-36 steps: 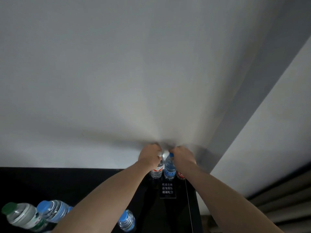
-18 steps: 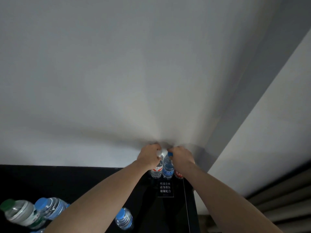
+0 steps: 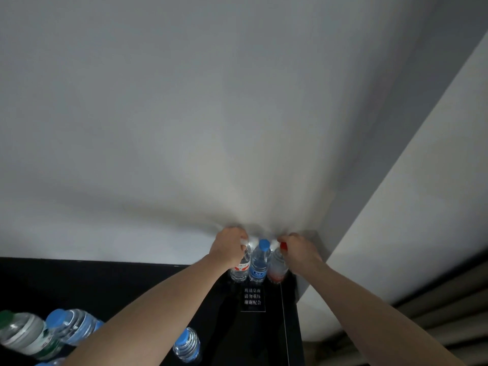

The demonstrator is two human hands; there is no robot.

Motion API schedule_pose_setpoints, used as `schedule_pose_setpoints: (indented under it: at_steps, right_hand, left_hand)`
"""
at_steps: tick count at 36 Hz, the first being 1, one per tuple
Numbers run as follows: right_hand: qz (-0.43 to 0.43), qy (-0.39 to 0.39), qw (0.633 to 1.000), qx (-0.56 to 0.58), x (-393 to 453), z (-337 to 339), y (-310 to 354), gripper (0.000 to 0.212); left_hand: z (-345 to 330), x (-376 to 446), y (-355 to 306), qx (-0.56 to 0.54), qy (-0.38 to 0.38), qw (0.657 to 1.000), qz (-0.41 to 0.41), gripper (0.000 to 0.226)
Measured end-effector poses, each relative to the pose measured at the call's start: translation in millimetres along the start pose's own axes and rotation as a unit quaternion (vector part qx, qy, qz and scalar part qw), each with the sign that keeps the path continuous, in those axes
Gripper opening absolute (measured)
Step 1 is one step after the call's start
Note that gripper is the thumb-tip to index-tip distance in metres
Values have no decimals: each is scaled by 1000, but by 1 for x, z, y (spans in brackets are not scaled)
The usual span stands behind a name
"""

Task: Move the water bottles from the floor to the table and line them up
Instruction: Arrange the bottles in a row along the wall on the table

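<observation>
Black table [image 3: 132,281] against white wall: right hand [image 3: 298,250] has slid off blue-capped bottle [image 3: 260,260], now grips red-capped bottle [image 3: 277,262] beside it; left hand [image 3: 229,247] still grips outer bottle [image 3: 241,268]. Row tightening.

one head-worn wide-angle view, tilted up at the wall [image 3: 184,128] (black table [image 3: 105,286] low in frame).

Water bottles on the dark surface

Three clear bottles stand upright, touching in a row at the far right corner: a red-labelled bottle [image 3: 240,268], a blue-capped bottle [image 3: 260,262] between, a red-capped bottle [image 3: 277,264] at right. Near the front edge stand a green-capped bottle [image 3: 25,334], a blue-capped one [image 3: 72,324] beside it, and another [image 3: 187,346] apart.
</observation>
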State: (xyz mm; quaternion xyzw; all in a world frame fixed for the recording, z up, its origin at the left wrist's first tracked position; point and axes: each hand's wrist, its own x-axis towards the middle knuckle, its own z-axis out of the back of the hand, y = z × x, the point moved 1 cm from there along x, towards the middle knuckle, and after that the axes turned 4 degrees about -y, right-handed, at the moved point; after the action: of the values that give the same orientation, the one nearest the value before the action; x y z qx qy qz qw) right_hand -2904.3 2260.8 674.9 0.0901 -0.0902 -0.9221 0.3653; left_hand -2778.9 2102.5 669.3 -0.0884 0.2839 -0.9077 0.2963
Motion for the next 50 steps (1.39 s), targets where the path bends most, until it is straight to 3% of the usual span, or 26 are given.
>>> schedule_pose_setpoints:
  at_steps: [4,12,22,26,36,42,50]
  right_hand:
    - [-12,-4,999,35,0,-6,0,43]
    - [-47,-28,994,94,5,-3,2,35]
    - [-39,-23,995,90,-3,4,-1,34]
    - [-28,1,996,89,-12,3,-2,44]
    - [-12,21,996,88,-26,9,1,45]
    - [-15,18,995,94,-24,9,3,48]
    - [-36,6,994,107,-19,4,3,37]
  left_hand:
    - [-2,-1,-4,5,5,1000,16,30]
    - [-8,-4,-4,-4,21,999,28,38]
    - [-3,-15,-10,13,65,998,8,55]
    - [5,-23,-6,8,83,996,10,64]
    - [33,-51,-7,45,123,991,25,60]
    - [42,-63,-7,56,130,990,20,40]
    - [45,-74,-6,57,110,992,27,63]
